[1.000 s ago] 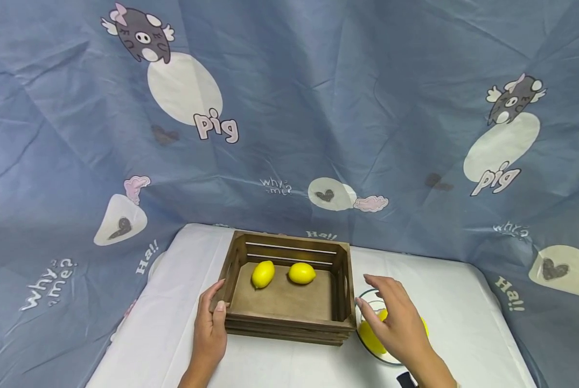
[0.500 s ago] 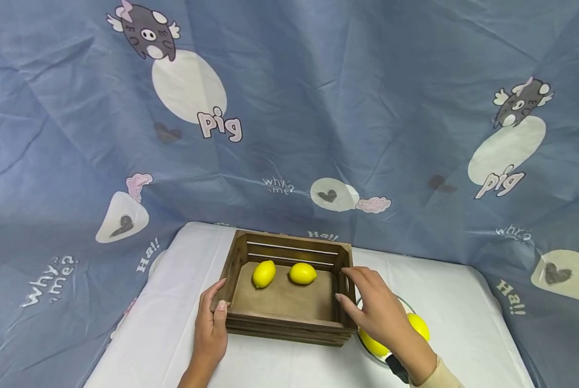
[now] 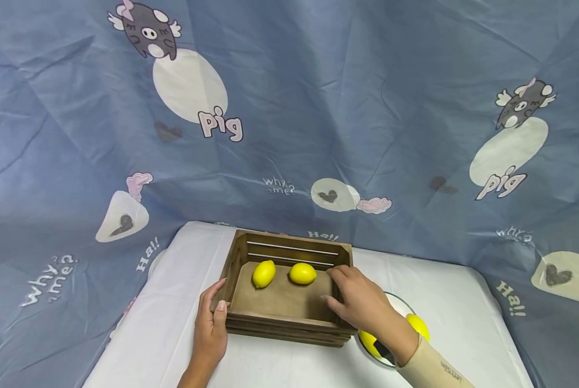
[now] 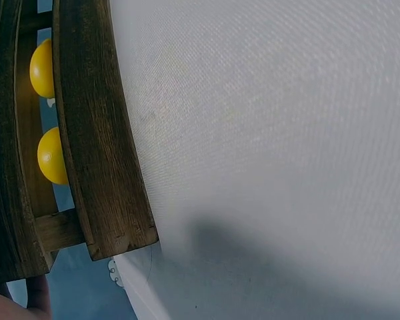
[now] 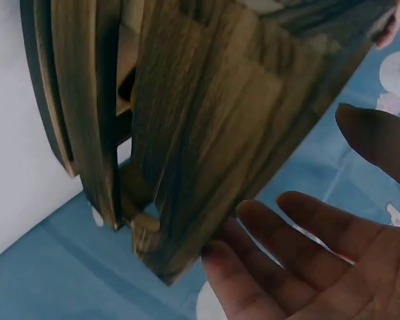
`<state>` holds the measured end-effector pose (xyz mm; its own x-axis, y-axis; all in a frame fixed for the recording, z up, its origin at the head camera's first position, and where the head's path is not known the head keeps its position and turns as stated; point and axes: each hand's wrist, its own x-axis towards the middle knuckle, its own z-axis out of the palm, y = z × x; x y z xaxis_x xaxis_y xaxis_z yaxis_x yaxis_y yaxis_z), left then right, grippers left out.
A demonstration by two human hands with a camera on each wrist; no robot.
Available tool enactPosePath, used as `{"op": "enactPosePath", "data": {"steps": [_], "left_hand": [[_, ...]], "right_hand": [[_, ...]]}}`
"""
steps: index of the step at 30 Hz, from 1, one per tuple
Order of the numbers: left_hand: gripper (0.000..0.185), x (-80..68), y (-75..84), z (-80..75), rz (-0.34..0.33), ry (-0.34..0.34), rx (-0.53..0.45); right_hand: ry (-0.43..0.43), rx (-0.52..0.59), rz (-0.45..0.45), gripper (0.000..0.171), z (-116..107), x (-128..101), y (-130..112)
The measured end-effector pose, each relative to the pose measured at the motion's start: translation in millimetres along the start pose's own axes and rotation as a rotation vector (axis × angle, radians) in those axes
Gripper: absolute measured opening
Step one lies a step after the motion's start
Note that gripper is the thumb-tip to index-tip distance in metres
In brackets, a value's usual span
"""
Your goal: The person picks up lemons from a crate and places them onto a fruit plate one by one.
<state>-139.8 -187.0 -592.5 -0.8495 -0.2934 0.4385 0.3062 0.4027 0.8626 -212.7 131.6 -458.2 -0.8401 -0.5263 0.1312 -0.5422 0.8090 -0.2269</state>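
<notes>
1. Step in hand, as it appears: both hands are at the dark brown slatted wooden crate (image 3: 289,293), taking hold of its two ends on the white-covered tabletop (image 3: 444,291).
2. Left hand (image 3: 210,323): it rests against the crate's left end, thumb over the rim, fingers loosely extended along the outer wall.
3. Right hand (image 3: 362,302): it reaches over the crate's right wall with spread, relaxed fingers (image 5: 280,220); it grips nothing.
4. Next move, judged: the right fingers need to close on the right wall so both ends are held evenly.
5. The crate sits centrally on the tabletop, upright, holding two yellow lemons (image 3: 263,273) side by side near its far wall.
6. Further yellow lemons (image 3: 417,325) lie in a clear glass dish (image 3: 398,302) just right of the crate.
</notes>
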Motion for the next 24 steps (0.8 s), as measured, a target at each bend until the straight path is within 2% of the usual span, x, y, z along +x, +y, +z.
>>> {"op": "enactPosePath", "data": {"steps": [4,11,18,24], "left_hand": [[0.046,-1.3,-0.3,0.0,0.011,0.005,0.002],[0.047,-0.3,-0.7,-1.3,0.027,0.019,-0.015],[0.048,-0.3,-1.0,-0.3,0.029,0.021,-0.026],[0.047,0.0,-1.6,0.8,0.029,0.014,-0.043]], "right_hand": [[-0.031,0.004,-0.018,0.055,5,6,-3],[-0.027,-0.014,-0.053,0.058,10,14,-3],[-0.119,-0.019,-0.032,0.069,15,25,-2],[-0.170,-0.047,-0.018,0.069,19,38,-1]]}}
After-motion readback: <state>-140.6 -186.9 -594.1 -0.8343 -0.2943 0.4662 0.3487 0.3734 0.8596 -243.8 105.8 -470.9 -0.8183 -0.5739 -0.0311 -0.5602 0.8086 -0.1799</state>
